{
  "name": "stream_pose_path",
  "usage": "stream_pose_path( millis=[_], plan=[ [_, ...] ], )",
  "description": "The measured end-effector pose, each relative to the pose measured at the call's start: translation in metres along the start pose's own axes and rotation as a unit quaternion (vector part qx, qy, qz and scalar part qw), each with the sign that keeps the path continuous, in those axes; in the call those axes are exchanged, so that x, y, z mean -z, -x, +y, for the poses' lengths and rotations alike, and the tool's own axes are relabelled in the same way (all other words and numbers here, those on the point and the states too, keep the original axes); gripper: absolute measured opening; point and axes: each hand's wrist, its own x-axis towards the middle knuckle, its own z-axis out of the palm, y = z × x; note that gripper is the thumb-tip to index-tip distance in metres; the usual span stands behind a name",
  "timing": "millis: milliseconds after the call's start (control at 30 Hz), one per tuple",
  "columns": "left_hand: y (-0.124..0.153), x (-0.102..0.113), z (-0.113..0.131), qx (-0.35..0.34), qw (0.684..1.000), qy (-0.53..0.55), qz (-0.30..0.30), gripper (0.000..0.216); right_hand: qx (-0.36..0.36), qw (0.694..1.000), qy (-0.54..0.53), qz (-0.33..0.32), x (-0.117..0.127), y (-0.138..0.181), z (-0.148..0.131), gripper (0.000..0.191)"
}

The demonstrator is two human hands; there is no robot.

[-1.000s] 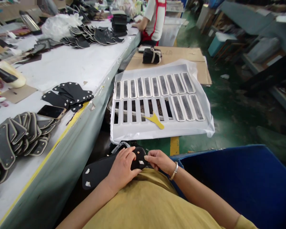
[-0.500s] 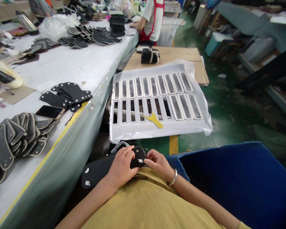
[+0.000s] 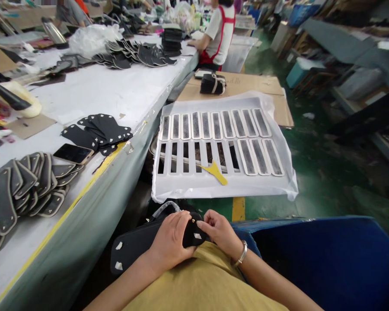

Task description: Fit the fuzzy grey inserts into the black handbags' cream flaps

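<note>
A long black panel (image 3: 136, 244) with rounded ends lies across my lap. White paper tabs stick to both its ends, and a small gold stud (image 3: 193, 220) shows at the right end. My left hand (image 3: 172, 236) is wrapped over the panel near that right end, holding it from above. At the same end my right hand (image 3: 218, 231) is closed, thumb and forefinger pinched beside the gold stud. Whatever lies between those fingertips is too small to make out. Behind the panel a clear plastic strip (image 3: 165, 208) curves up.
A white slotted tray (image 3: 188, 190) ahead holds grey strips and a yellow tool (image 3: 216, 172). On the left table (image 3: 94, 93) lie black panels (image 3: 99, 131), a phone (image 3: 73, 153) and grey-edged pieces (image 3: 29, 185). A blue bin (image 3: 311, 259) stands right; a co-worker (image 3: 218, 36) is beyond.
My right fingertips have shifted from the white tab up to the gold stud. My left hand keeps its hold on the panel. The whole view has tilted slightly, so surroundings appear lower and further right.
</note>
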Motion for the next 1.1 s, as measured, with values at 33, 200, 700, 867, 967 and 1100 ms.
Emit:
stream_pose_path(
  millis=[33, 200, 700, 867, 967, 1100],
  plan=[
    [0.0, 0.0, -0.001, -0.005, 1.0, -0.003, -0.003, 0.065, -0.008, 1.0, -0.011, -0.007, 0.0, -0.002, 0.0, 0.031],
    [-0.004, -0.001, -0.005, -0.008, 1.0, 0.001, -0.016, 0.078, -0.037, 0.998, -0.049, -0.017, -0.006, -0.013, 0.003, 0.037],
    [0.085, 0.08, -0.048, 0.163, 0.986, -0.026, -0.001, 0.086, 0.407, 0.79, 0.453, -0.076, -0.007, 0.002, -0.044, 0.087],
    [0.154, 0.101, -0.078, 0.445, 0.879, 0.111, 0.134, 0.034, 0.435, 0.757, 0.468, -0.136, -0.064, -0.01, -0.062, 0.087],
    [0.161, 0.093, -0.077, 0.462, 0.839, 0.263, 0.119, 0.032, 0.42, 0.767, 0.462, -0.15, -0.08, -0.021, -0.063, 0.086],
    [0.149, 0.084, -0.07, 0.472, 0.797, 0.356, 0.125, 0.032, 0.406, 0.778, 0.454, -0.155, -0.081, -0.024, -0.059, 0.087]
  ],
)
